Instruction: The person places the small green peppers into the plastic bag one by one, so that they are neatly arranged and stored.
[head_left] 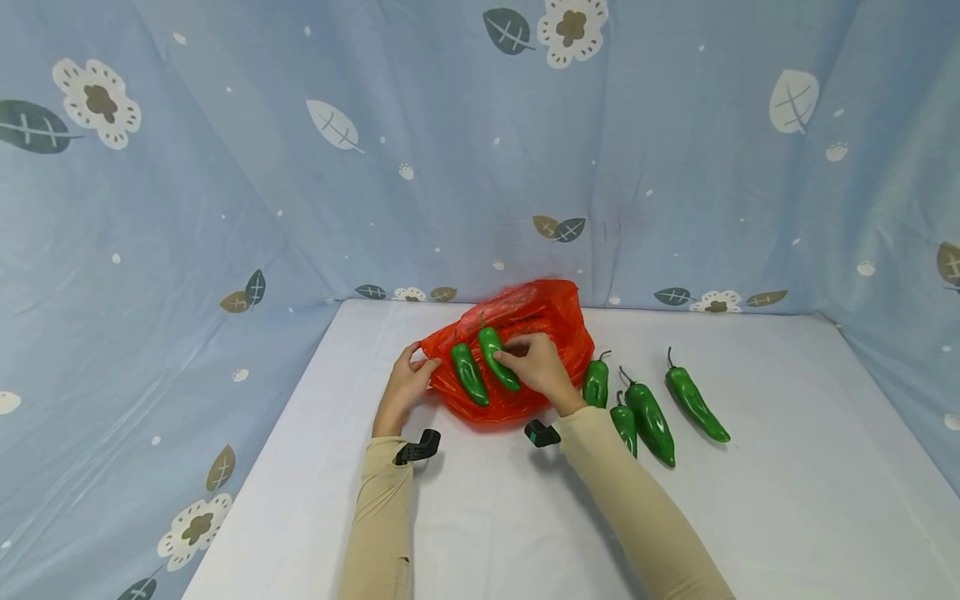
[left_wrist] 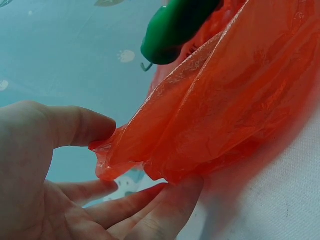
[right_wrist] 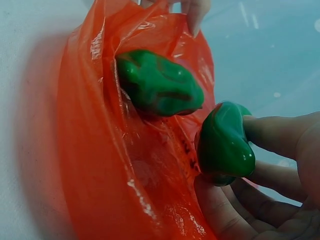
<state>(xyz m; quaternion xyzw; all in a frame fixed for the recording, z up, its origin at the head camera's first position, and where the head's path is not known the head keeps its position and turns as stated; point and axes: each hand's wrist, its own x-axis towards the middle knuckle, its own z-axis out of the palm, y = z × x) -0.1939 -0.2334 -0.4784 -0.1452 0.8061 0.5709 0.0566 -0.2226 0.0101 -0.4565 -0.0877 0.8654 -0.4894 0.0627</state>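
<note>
A red plastic bag (head_left: 557, 327) lies on the white table with its mouth spread open. My left hand (head_left: 403, 385) pinches the bag's left edge between thumb and fingers; the thin film (left_wrist: 200, 125) bunches there in the left wrist view. In my right hand (head_left: 537, 363) a green chili pepper (head_left: 489, 343) is gripped between thumb and fingers, over the bag's opening. Another green pepper (head_left: 469, 375) lies at the bag, left of the held one. The right wrist view shows the held pepper (right_wrist: 227, 142) beside that other pepper (right_wrist: 160, 82).
To the right of the bag several green peppers lie on the table, among them one large pepper (head_left: 651, 423) and one farthest right (head_left: 697, 404). My right sleeve (head_left: 637, 500) partly covers the nearer ones. A blue patterned cloth (head_left: 450, 150) hangs behind the table (head_left: 795, 467).
</note>
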